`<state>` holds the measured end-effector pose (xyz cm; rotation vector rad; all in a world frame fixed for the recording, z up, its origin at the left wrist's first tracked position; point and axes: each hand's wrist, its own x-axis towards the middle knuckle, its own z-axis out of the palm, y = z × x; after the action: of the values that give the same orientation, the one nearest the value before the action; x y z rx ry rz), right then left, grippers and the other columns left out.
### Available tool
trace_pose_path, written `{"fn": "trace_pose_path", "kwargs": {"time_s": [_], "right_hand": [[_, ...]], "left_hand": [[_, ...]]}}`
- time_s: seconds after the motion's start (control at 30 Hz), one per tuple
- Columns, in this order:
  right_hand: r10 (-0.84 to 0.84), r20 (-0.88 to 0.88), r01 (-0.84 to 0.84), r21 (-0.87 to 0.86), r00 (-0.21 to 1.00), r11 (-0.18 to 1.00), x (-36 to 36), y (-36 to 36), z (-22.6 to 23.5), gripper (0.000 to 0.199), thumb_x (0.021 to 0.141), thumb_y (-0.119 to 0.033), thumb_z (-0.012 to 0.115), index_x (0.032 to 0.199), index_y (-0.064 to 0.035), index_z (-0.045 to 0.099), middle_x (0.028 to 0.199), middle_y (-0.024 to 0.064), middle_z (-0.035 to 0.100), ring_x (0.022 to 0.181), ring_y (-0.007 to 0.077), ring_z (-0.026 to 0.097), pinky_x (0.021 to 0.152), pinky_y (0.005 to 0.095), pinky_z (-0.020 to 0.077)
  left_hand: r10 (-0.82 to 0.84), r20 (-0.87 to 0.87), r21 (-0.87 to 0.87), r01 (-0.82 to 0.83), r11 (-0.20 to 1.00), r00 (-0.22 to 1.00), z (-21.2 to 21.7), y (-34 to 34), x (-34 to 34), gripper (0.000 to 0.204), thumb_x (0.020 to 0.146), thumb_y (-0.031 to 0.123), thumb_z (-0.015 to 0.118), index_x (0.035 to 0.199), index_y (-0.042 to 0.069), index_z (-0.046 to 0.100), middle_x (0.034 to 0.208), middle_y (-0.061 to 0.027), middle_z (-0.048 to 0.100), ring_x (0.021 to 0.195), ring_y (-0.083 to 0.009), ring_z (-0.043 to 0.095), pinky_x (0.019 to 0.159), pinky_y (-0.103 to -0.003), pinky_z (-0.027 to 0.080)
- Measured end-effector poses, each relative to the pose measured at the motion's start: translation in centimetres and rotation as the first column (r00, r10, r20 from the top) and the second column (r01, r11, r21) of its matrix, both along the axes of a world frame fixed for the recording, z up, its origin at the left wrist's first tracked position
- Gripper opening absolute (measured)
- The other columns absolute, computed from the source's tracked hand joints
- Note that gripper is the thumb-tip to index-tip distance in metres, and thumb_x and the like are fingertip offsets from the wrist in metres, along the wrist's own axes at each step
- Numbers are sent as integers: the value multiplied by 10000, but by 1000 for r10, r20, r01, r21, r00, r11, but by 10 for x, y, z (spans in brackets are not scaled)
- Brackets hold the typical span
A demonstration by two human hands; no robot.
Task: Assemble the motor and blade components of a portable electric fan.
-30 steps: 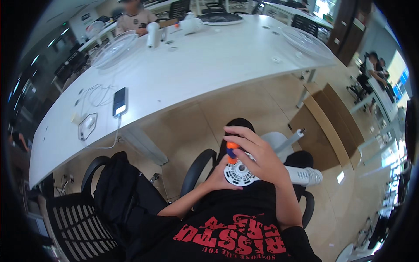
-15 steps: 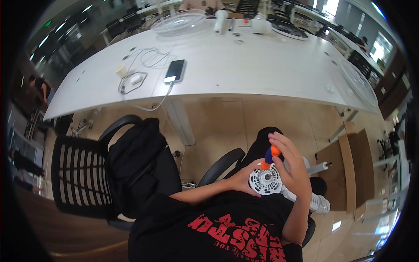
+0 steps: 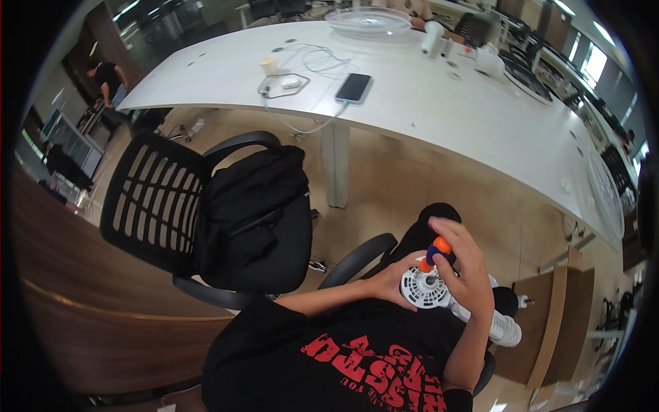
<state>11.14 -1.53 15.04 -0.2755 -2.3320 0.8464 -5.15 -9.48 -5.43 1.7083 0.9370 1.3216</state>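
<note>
In my lap is a round white fan motor housing (image 3: 425,291) with a slotted grille face turned up toward me. My left hand (image 3: 392,284) is closed around its left side and steadies it. My right hand (image 3: 472,275) has its fingers on a screwdriver (image 3: 434,255) with an orange and dark blue handle. The screwdriver stands upright against the upper part of the grille; its tip is hidden. A white ribbed part (image 3: 505,331) sticks out beyond my right wrist, and I cannot tell how it joins the housing.
A white table (image 3: 425,103) ahead holds a phone (image 3: 354,88) on a cable, a paper cup (image 3: 268,66), clear round covers (image 3: 376,23) and white fan parts. At left stands a mesh chair (image 3: 158,196) bearing a black bag (image 3: 254,199). An open cardboard box (image 3: 559,323) lies right. People are farther back.
The view has turned, so table and chair sit farther right in the picture. Both hands keep their hold on the housing and screwdriver, with little visible difference.
</note>
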Motion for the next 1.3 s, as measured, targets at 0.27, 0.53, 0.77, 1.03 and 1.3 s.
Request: {"fn": "trace_pose_path", "kwargs": {"time_s": [0.27, 0.53, 0.77, 1.03, 1.3], "right_hand": [[-17, 55, 17, -4, 998, 1000, 1, -13, -4, 379, 807, -57, 827, 1163, -42, 695, 1093, 140, 608, 895, 313, 640, 803, 383, 527], [219, 40, -214, -105, 975, 971, -4, -16, 5, 535, 842, -16, 779, 1360, -7, 648, 1172, 184, 698, 1045, 344, 707, 917, 378, 547], [165, -27, -166, -33, 986, 986, -7, -5, -10, 339, 807, -58, 849, 1076, -14, 648, 1027, 150, 670, 847, 301, 649, 761, 360, 524], [153, -67, -152, 14, 986, 988, -17, 0, -13, 432, 872, -32, 769, 1281, 14, 637, 1152, 180, 698, 980, 323, 692, 901, 370, 530], [95, -111, -115, -190, 989, 975, -20, -5, -25, 277, 886, -31, 785, 1125, -13, 647, 1098, 158, 740, 983, 282, 711, 904, 371, 537]], "left_hand": [[123, 52, 151, -130, 980, 991, -17, -24, 18, 1152, 652, 326, 1035, 1572, 42, 403, 1634, -189, 385, 1527, -343, 408, 1264, -468, 344], [249, 9, 149, -248, 957, 968, -21, -48, 22, 1241, 656, 371, 1028, 1636, 50, 336, 1678, -187, 329, 1534, -345, 413, 1266, -468, 353], [236, 57, 164, -242, 956, 970, -21, -39, 21, 1173, 661, 369, 1024, 1597, 85, 377, 1684, -208, 317, 1559, -380, 373, 1280, -483, 324], [213, 106, 109, -224, 968, 971, -18, -33, 17, 1156, 684, 305, 1018, 1609, 117, 349, 1696, -205, 298, 1570, -376, 354, 1279, -507, 322], [237, 72, 83, -243, 966, 969, -16, -36, 17, 1208, 652, 336, 1030, 1612, 86, 340, 1652, -187, 349, 1533, -358, 406, 1257, -474, 355]]}}
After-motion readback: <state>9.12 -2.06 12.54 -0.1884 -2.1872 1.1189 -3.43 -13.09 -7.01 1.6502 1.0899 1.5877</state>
